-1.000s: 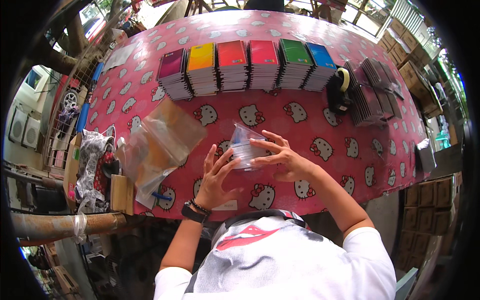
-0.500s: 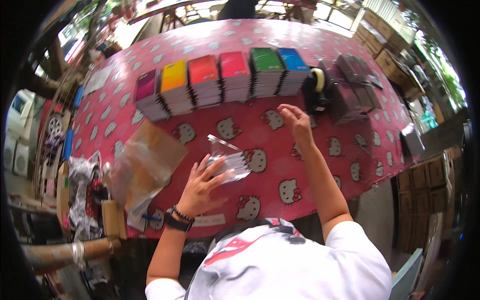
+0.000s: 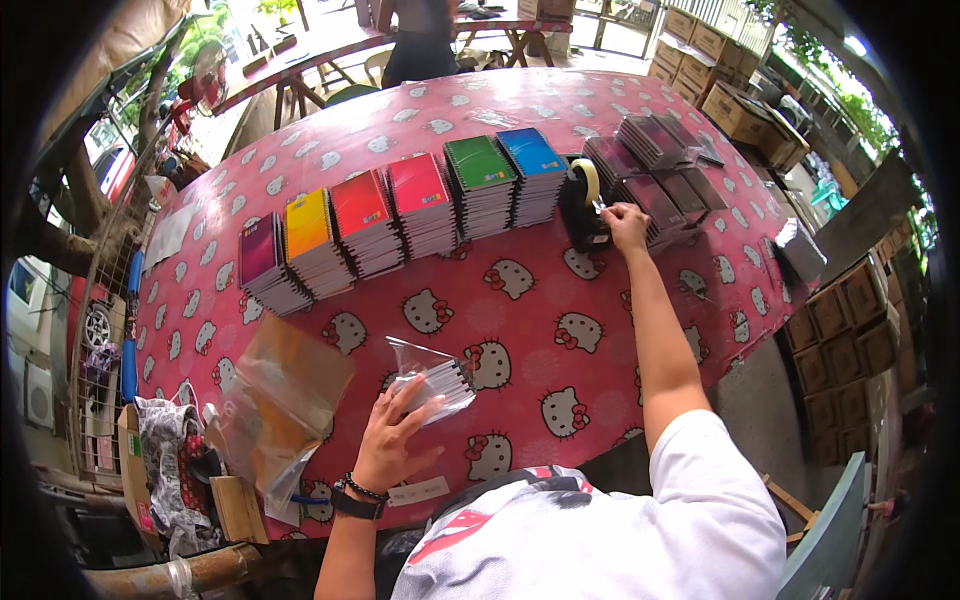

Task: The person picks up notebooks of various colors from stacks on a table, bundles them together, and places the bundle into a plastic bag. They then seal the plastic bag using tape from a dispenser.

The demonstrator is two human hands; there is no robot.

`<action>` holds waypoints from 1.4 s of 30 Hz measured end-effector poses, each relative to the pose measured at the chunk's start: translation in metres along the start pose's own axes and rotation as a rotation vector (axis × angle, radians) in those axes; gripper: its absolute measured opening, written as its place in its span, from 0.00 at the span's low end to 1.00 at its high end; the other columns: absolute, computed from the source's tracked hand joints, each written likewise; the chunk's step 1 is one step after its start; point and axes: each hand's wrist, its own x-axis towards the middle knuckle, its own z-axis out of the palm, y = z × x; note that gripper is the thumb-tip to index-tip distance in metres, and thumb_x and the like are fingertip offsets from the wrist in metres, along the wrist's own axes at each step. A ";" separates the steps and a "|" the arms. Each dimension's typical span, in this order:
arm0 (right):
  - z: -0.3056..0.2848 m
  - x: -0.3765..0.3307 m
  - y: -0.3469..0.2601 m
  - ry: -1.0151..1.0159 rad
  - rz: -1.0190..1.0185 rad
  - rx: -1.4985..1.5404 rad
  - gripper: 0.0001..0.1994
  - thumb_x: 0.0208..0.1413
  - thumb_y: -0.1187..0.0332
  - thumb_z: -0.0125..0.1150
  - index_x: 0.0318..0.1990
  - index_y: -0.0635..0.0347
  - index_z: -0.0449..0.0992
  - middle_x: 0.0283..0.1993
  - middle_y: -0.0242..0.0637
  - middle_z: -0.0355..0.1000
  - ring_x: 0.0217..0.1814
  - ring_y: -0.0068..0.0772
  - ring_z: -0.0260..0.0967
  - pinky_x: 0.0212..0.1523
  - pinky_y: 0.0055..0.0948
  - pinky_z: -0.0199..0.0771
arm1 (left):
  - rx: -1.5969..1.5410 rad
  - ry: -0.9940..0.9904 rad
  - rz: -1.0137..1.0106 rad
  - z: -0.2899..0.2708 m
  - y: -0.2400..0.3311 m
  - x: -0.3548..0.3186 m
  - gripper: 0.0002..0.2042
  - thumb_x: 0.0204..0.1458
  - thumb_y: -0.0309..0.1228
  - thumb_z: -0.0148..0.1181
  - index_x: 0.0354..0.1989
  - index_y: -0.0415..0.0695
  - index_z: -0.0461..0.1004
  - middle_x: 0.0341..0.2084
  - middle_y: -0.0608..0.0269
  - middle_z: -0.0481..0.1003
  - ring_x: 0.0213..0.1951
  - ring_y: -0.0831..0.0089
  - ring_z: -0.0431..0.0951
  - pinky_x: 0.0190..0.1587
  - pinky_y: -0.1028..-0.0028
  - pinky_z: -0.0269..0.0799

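My left hand [image 3: 392, 437] has its fingers spread, their tips resting on a small stack of spiral notebooks in a clear plastic bag [image 3: 445, 392]. The bag's loose flap stands up at its far side. At the far right, my right hand [image 3: 627, 226] is closed in a pinch at the front of a black tape dispenser [image 3: 582, 222], on the end of the tape. A pale yellow tape roll [image 3: 587, 182] sits in the dispenser.
Stacks of spiral notebooks in purple [image 3: 262, 250], yellow, red, pink, green and blue [image 3: 530, 155] stand in a row. Wrapped dark packs [image 3: 655, 195] are piled beyond the dispenser. Clear plastic bags [image 3: 285, 405] lie on brown paper at left. A person [image 3: 420, 40] stands beyond the table.
My right hand has moved right and come to the tape dispenser, closing on the tape end. My left hand stays on the bagged notebooks. The view has shifted, showing more of the far side.
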 end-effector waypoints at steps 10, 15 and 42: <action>-0.007 -0.055 -0.046 -0.893 0.876 0.831 0.09 0.49 0.61 0.64 0.33 0.55 0.75 0.19 0.22 0.63 0.18 0.13 0.55 0.17 0.17 0.50 | -0.019 0.022 0.047 0.004 -0.003 0.001 0.37 0.27 0.29 0.70 0.54 0.57 0.67 0.61 0.58 0.56 0.59 0.54 0.59 0.60 0.56 0.55; -0.049 -0.087 -0.222 -1.492 0.243 0.899 0.11 0.52 0.61 0.61 0.27 0.59 0.76 0.19 0.23 0.64 0.20 0.11 0.57 0.19 0.14 0.53 | 0.015 -0.003 0.081 -0.001 0.001 0.004 0.36 0.31 0.32 0.70 0.56 0.57 0.66 0.61 0.58 0.55 0.60 0.55 0.58 0.61 0.57 0.54; -0.080 -0.155 -0.253 -0.641 -0.240 0.911 0.10 0.50 0.63 0.62 0.38 0.55 0.79 0.41 0.33 0.70 0.46 0.33 0.61 0.49 0.38 0.62 | -0.194 0.439 -0.318 0.030 0.007 0.009 0.47 0.37 0.38 0.68 0.66 0.47 0.44 0.66 0.56 0.44 0.66 0.53 0.43 0.64 0.57 0.44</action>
